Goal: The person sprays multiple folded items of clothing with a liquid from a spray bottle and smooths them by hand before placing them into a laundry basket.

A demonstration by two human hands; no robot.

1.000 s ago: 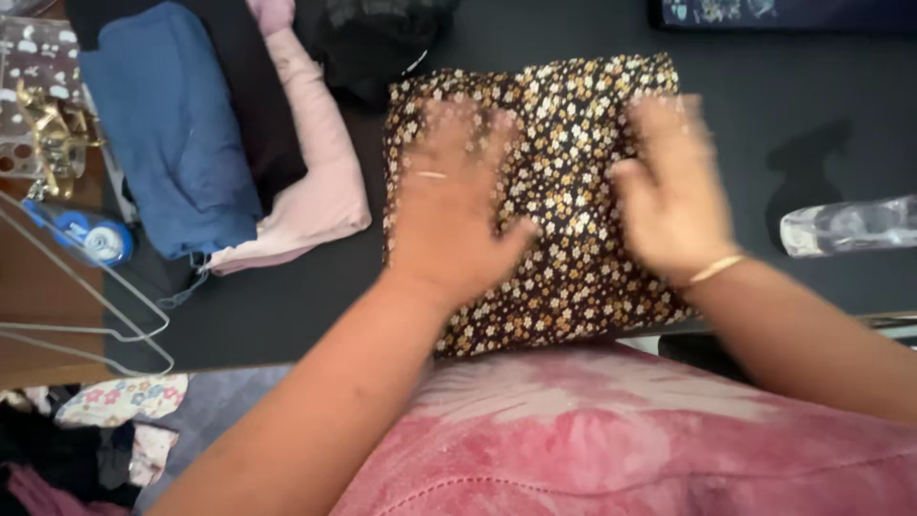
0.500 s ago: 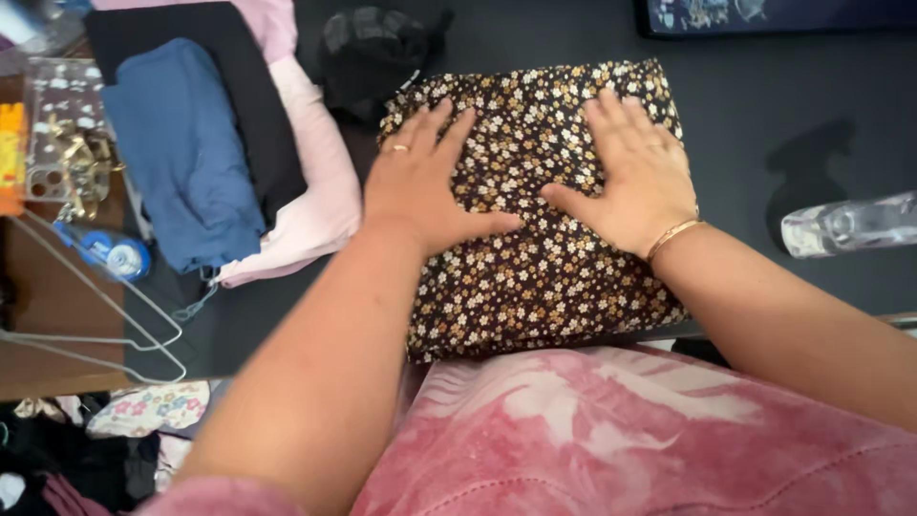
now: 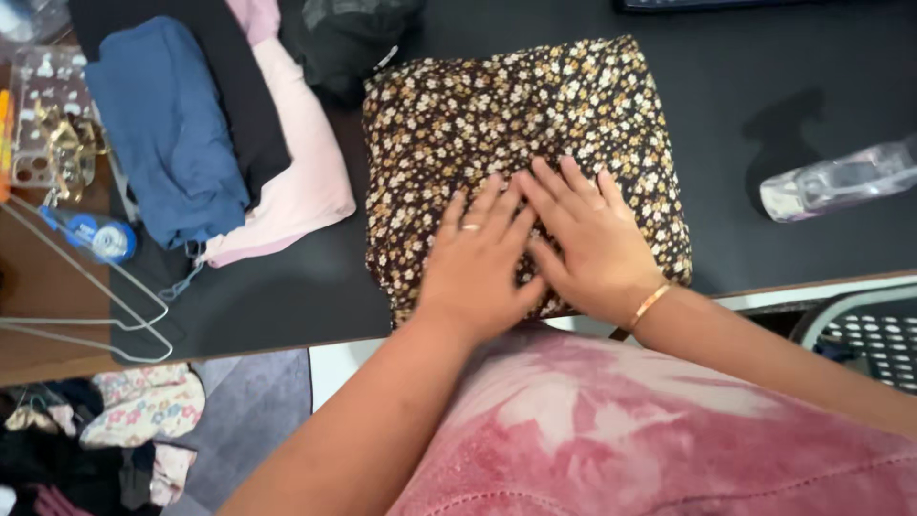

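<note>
Floral cloth (image 3: pixel 516 124) (folded) lies under both flat hands (image 3: pixel 535 253).

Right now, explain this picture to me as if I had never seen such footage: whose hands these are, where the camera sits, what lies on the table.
The camera is worn on a person's head and looks down, so both hands are the wearer's own. The left hand, with a ring, and the right hand, with a gold bangle, lie flat, side by side, on a folded brown floral cloth. Nothing is gripped; the fingers are spread. The cloth rests on a black table. To its left lies a pile of folded clothes, blue, black and pink. At the right lies a clear plastic bottle. Wire hangers sit at the far left.
</note>
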